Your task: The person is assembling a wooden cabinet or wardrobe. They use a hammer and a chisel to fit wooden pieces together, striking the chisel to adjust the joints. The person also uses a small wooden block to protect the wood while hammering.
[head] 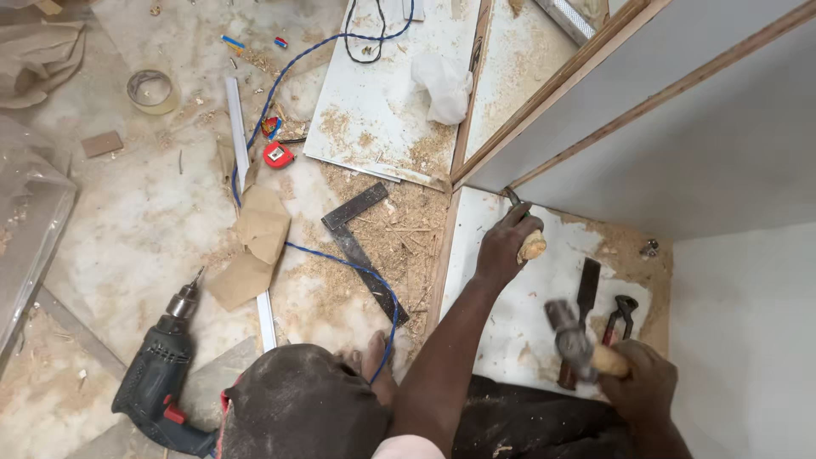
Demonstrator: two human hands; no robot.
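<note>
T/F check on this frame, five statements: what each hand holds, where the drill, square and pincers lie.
1. The right hand holds a hammer. True.
2. The left hand holds the drill. False: it grips a wooden-handled chisel set against the board; the drill lies on the floor.
3. The square lies in sawdust left of the board. True.
4. The pincers are in the right hand. False: they lie on the board beside it.
5. The tape measure is blue. False: it is red.
</note>
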